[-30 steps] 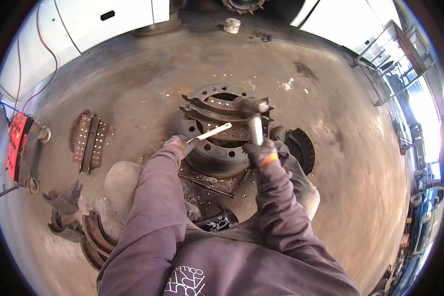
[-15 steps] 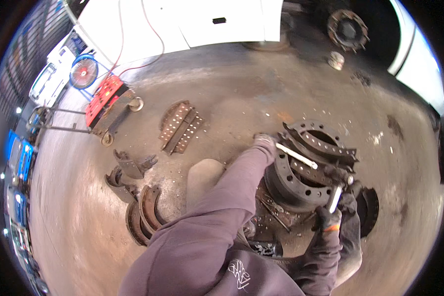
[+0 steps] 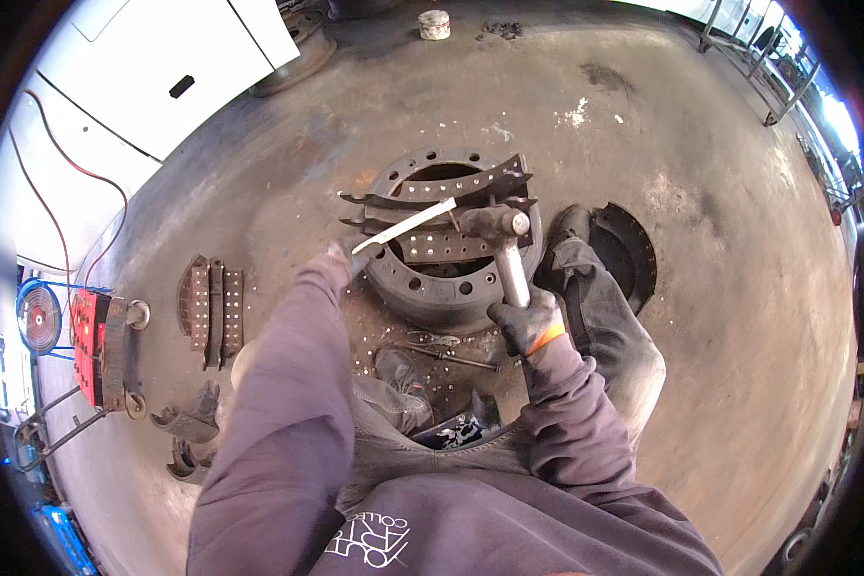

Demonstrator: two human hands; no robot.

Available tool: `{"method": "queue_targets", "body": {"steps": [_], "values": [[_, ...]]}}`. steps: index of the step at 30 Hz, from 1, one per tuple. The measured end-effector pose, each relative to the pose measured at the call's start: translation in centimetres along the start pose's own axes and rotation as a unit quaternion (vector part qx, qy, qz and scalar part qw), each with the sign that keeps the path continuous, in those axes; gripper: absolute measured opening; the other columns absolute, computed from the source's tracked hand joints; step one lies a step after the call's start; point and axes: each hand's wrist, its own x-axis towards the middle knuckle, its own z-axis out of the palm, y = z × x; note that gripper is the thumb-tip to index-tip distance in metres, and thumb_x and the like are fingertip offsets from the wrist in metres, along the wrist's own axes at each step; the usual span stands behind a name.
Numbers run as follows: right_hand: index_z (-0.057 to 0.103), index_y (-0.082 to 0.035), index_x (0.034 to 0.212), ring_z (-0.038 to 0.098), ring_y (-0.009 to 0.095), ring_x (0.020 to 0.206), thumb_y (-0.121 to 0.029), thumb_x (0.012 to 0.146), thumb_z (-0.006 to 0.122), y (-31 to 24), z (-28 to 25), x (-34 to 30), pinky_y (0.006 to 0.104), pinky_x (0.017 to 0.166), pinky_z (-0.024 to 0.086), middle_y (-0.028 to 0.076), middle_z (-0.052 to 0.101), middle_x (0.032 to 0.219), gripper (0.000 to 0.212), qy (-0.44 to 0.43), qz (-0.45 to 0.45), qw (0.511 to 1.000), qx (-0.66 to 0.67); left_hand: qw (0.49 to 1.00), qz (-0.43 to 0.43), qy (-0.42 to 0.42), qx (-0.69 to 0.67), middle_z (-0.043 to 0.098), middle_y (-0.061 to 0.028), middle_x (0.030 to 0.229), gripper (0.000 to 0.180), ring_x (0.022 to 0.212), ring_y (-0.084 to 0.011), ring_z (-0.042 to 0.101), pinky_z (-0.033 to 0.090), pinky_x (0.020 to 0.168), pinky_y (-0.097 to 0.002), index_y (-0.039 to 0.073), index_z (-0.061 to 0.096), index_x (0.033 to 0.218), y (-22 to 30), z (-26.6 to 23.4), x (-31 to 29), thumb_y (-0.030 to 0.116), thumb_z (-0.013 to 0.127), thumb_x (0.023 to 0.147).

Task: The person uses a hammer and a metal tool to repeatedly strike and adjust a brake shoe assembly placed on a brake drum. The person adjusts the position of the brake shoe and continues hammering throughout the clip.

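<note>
Hammer (image 3: 511, 261) in right hand (image 3: 531, 322), head forward; bar (image 3: 405, 226) in left hand (image 3: 342, 259)

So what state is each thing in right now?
Silver-handled metal hammer, gripped in the right hand.
Long pale metal bar, held in the left hand.
Round dark metal drum, lying holed side up.
Dark curved dotted metal piece, resting across the drum.
White round tub, upright.

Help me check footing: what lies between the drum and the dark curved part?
In the head view, the right boot stands between drum and dark part.
</note>
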Motion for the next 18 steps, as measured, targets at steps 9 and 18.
{"method": "queue_targets", "body": {"steps": [9,18], "values": [[0.065,0.002,0.086,0.061,0.018,0.058,-0.031,0.074,0.077,0.1,-1.0,-1.1,0.0348,0.055,0.051,0.008,0.062,0.066,0.037,-0.05,0.072,0.994,0.066,0.967,-0.074,-0.209,0.124,0.072,-0.0064,0.097,0.044,0.087,-0.0206,0.071,0.055,0.078,-0.0392,0.02,0.062,0.13,0.8,-10.1,-3.2,0.048,0.055,0.095],[0.064,-0.001,0.105,0.062,0.021,0.06,-0.026,0.082,0.074,13.0,2.4,3.1,0.0355,0.051,0.049,0.01,0.065,0.076,0.036,-0.113,0.003,0.989,-0.092,0.997,0.045,-0.065,-0.008,0.071,-0.0195,0.109,0.048,0.107,-0.0404,0.065,0.05,0.093,-0.0464,0.014,0.067,0.122,-3.3,1.3,-1.1,0.052,0.052,0.097]]}}
